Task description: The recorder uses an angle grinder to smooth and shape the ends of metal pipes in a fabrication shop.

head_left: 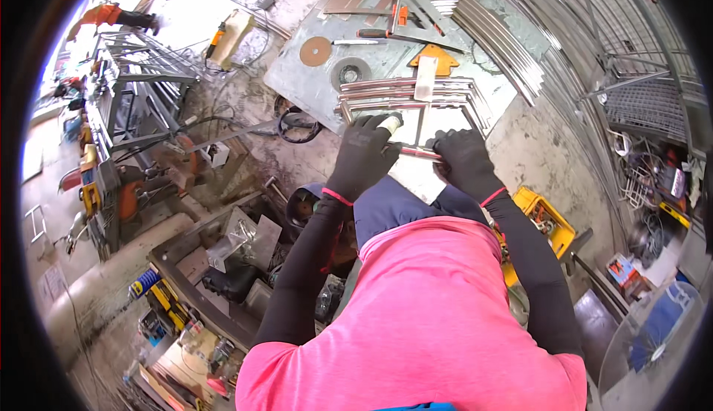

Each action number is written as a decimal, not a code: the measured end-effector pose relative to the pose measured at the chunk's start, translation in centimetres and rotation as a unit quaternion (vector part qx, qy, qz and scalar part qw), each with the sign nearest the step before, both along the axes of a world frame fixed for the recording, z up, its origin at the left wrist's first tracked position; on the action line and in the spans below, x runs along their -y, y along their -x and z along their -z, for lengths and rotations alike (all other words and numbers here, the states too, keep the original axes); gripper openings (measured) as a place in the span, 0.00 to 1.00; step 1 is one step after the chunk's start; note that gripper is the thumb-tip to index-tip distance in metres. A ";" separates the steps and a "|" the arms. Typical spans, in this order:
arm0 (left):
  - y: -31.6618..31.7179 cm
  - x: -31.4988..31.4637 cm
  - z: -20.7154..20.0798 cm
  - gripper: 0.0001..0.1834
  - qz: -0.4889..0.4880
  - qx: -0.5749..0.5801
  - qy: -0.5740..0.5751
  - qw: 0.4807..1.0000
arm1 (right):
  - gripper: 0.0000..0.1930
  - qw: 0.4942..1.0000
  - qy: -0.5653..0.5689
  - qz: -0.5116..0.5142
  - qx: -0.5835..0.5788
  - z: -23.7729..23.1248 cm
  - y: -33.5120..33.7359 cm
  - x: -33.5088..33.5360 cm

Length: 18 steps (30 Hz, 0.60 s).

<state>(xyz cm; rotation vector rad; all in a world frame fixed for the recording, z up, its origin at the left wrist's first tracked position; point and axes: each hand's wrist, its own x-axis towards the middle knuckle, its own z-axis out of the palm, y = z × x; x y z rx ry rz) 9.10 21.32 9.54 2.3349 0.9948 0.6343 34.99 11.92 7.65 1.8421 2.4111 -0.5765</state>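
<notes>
My left hand (364,154), in a black glove, grips a pale cylindrical tool, and its tip (391,123) pokes out above the fingers. My right hand (462,157), also in a black glove, holds one end of a short shiny metal tube (420,153) that spans the gap between both hands. The tube lies over a flat steel sheet (420,177) resting near my knees. Just beyond my hands sits a stack of curved polished tubes (401,93) on a grey metal plate (312,80) on the floor.
An orange arrow-shaped piece (434,58), a brown grinding disc (316,51) and a dark disc (349,73) lie on the plate. Long steel bars (505,43) and a railing frame (631,76) are at right. A yellow box (546,218) sits by my right arm, a cluttered toolbox (223,262) at left.
</notes>
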 end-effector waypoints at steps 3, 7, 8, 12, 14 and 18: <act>-4.1 1.3 -0.6 0.22 -0.125 0.002 0.114 0.986 | 0.19 0.984 -0.139 -0.037 -0.102 1.8 -1.4 2.3; -6.1 -0.1 0.0 0.25 -0.208 0.135 0.420 0.873 | 0.20 0.980 -0.158 -0.073 -0.092 1.3 -2.3 2.2; -6.2 0.4 1.7 0.26 -0.211 0.201 0.450 0.844 | 0.20 0.975 -0.184 -0.083 -0.093 1.0 -2.4 2.7; -8.6 0.5 -0.6 0.29 -0.105 0.309 0.612 0.720 | 0.18 0.965 -0.211 -0.093 -0.126 -0.3 -3.7 2.8; -9.4 1.4 -1.9 0.28 -0.090 0.304 0.566 0.761 | 0.16 0.971 -0.186 -0.045 -0.142 -0.1 -4.1 2.9; -8.8 1.9 -2.2 0.26 -0.062 0.271 0.448 0.850 | 0.18 0.979 -0.085 0.026 -0.186 0.3 -5.2 2.5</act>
